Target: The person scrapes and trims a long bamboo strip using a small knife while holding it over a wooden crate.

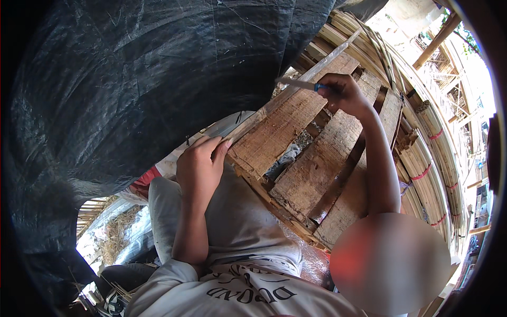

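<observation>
Room first: black tarpaulin [153,90] takes up everything left of and beyond my left hand [200,161]; daylight and tied slat bundles [422,158] sit right of and beyond my right hand [346,95]. Work surface is a slatted wooden pallet [327,142], below the right hand and just right of the left: rough, stained boards, open gaps, litter underneath. I'd expect a dropped blade to jam in a gap. Trouser leg [232,206] lies directly under and nearside of the left hand, so a bad slip could reach cloth. Long thin wooden strip [330,57] runs from my left fingertips along the pallet's left edge, past the right hand. Left thumb and fingers look pinched on its near end; if that grip is light, the strip could roll or skid. Right fist is clamped on a blue-handled knife [301,83], blade out leftward across the strip, contact unclear. Main hazard, my read: pulling toward the left hand, where a knot or splinter could make the edge jump into the thumb.
</observation>
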Demonstrator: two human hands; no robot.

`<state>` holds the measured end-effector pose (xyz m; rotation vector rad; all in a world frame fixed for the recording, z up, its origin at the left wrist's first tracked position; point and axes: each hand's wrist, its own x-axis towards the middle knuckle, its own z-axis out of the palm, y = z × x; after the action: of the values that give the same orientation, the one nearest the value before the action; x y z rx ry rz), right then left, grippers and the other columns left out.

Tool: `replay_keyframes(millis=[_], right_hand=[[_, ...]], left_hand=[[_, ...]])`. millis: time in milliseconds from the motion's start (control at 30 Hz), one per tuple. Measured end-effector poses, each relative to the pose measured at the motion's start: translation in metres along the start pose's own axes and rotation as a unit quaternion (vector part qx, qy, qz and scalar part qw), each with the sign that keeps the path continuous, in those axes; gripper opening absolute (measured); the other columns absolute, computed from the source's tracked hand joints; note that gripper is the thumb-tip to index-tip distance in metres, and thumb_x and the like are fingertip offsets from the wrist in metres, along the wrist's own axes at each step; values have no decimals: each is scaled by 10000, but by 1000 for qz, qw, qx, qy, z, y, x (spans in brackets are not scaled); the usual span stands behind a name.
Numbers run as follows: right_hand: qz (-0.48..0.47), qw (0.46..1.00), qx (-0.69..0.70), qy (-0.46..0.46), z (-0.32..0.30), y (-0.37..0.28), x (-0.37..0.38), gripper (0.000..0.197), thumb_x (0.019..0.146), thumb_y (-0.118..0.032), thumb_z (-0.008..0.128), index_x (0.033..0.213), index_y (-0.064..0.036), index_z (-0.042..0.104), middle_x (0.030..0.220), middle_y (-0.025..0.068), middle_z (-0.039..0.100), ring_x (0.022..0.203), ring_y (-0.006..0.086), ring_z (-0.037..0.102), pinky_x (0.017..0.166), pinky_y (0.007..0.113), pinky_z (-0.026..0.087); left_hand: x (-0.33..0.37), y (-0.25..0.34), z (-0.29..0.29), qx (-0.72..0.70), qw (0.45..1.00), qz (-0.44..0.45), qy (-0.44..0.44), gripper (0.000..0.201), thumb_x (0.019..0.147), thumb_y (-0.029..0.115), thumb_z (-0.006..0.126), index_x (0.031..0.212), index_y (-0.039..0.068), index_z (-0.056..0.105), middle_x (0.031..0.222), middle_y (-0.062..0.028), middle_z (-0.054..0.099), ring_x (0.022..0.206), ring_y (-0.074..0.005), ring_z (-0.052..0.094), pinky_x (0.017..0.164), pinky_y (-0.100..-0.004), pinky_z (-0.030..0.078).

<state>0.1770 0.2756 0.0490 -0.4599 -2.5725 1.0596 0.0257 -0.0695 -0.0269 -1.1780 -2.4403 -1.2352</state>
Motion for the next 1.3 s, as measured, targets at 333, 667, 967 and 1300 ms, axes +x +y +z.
replay_keyframes(millis=[333,667,967,1300], right_hand=[[-121,977,-5,-175,-9,16,2,178,838,-102,843,1003,-43,811,853,53,742,805,136,678,706,289,520],[-41,977,-125,168,-24,76,13,158,843,-88,839,990,-40,807,736,28,745,565,109,647,600,291,542],[-68,986,4,-149,-5,28,9,167,794,-80,868,948,-40,819,766,37,758,708,108,681,641,282,524],[1,996,-71,60,-33,48,3,162,815,-134,847,934,-30,816,794,51,767,716,122,687,669,318,534]], left_hand=[[-2,-12,-1,-90,995,-29,41,260,968,235,728,897,-15,713,714,-138,612,586,-281,562,579,-360,428],[4,-17,-5,-151,984,-17,89,285,969,205,749,949,-74,692,666,-75,515,608,-106,427,561,-283,353],[-1,-24,-13,-133,988,-33,69,285,964,208,751,942,-70,689,657,-80,503,602,-109,419,559,-283,349],[0,-22,-11,-148,986,-46,55,280,961,199,755,929,-70,685,652,-72,503,597,-97,418,552,-282,343]])
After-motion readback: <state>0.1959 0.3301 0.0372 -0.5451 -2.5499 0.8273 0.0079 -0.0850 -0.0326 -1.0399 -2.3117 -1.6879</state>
